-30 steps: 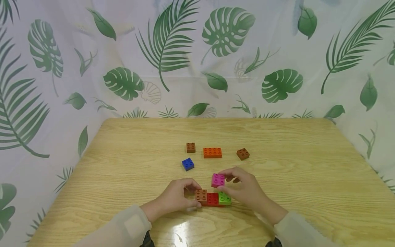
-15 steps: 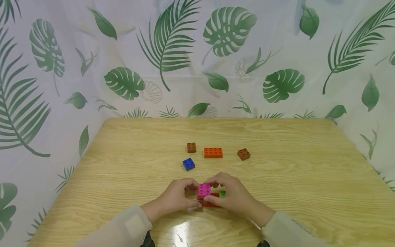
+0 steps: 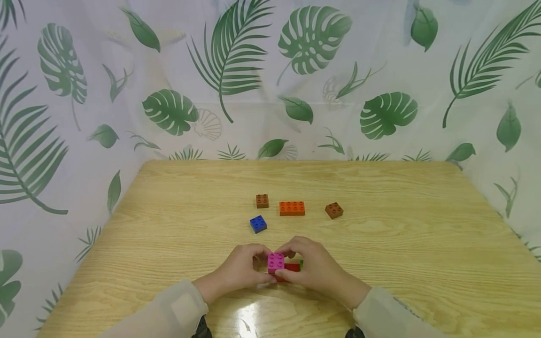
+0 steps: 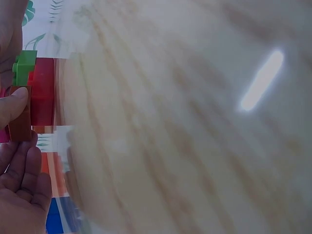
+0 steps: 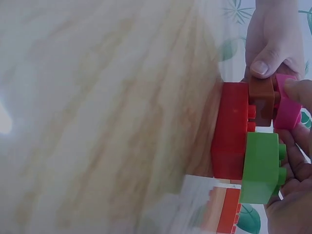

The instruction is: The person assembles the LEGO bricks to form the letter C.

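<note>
On the counter (image 3: pixel 380 244), near the front edge, both hands work on a little stack. The left hand (image 3: pixel 241 272) pinches the brown block (image 5: pixel 262 100). The right hand (image 3: pixel 314 270) curls around the pink block (image 3: pixel 275 262) sitting on top. If the pink block goes on crooked, it might not click and could pop off.

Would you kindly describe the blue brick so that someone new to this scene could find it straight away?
Start at the wooden table and find the loose bricks beyond the two hands. The blue brick lies nearest the hands, front left of the orange brick, just in front of the left brown brick. It is the only blue one, small and square with four studs.
</note>
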